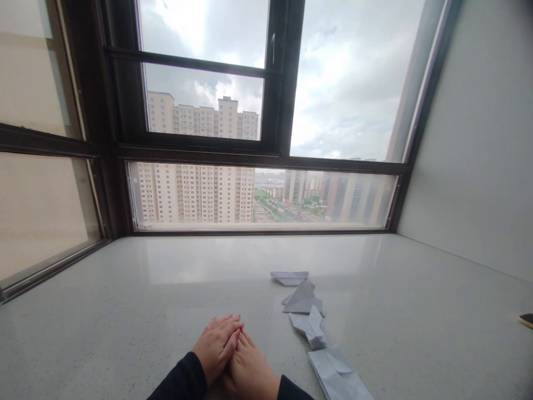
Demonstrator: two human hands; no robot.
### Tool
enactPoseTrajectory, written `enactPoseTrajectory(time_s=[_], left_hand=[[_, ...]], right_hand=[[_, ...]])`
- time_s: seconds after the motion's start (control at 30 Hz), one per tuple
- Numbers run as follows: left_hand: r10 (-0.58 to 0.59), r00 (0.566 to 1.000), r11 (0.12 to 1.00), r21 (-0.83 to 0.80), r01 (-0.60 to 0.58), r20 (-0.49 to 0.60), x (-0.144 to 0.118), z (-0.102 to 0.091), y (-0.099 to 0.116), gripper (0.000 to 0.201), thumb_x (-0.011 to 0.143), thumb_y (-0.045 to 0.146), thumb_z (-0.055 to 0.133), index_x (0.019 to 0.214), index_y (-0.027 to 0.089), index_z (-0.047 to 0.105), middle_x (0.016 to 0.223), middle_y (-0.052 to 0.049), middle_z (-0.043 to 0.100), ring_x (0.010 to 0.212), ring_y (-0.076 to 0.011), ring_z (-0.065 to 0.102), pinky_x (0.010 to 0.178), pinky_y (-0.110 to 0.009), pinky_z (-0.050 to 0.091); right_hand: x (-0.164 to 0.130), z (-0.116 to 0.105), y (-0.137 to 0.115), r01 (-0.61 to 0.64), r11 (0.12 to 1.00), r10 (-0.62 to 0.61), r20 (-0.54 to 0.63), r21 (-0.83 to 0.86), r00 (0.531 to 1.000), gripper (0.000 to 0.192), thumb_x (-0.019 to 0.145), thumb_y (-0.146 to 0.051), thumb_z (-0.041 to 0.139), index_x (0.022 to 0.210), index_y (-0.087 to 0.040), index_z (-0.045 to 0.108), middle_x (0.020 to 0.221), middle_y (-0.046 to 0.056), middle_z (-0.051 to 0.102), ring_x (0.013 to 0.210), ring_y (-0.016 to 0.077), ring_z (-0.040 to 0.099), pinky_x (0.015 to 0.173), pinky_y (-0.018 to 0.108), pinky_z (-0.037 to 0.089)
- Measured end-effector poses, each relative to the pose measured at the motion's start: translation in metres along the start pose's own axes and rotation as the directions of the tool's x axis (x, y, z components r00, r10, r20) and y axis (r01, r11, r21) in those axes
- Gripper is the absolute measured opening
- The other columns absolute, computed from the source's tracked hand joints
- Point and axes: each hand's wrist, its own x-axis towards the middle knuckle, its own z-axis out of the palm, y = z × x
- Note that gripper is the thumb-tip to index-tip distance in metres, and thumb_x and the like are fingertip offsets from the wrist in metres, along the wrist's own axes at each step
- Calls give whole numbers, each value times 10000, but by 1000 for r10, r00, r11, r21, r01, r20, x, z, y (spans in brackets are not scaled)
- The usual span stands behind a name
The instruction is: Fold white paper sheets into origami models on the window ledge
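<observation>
My left hand [217, 345] lies across the fingers of my right hand [251, 364], low in the middle of the view over the pale speckled sill. The left fingers are stretched out and rest flat on the right hand, with nothing held in them. Partly covered, my right hand also looks flat and holds nothing visible. To the right of both hands, apart from them, several folded paper pieces form a line: a flat strip [290, 278], a pointed piece [303, 298], an angular piece [310, 328] and a larger folded sheet [338, 373], cut off by the bottom edge.
The speckled sill [104, 316] runs back to a dark window frame [266, 232]. Tall buildings [195, 189] and cloudy sky show through the glass. A white wall [478, 166] bounds the right side. A small dark object [527, 319] pokes in at the right edge.
</observation>
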Motion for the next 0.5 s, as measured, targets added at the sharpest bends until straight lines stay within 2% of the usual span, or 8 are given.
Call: enactPoseTrajectory(time_s=[0.5], left_hand=[[18, 1000, 1000, 7, -18, -10, 1, 3, -3, 379, 813, 308, 279, 1104, 273, 520, 1186, -22, 532, 1120, -210, 440, 956, -475, 295]], right_hand=[[1, 1, 1, -5, 1000, 5, -15, 1, 1000, 552, 776, -257, 424, 1290, -116, 282, 1304, 122, 352, 1160, 244, 369, 975, 372, 302]])
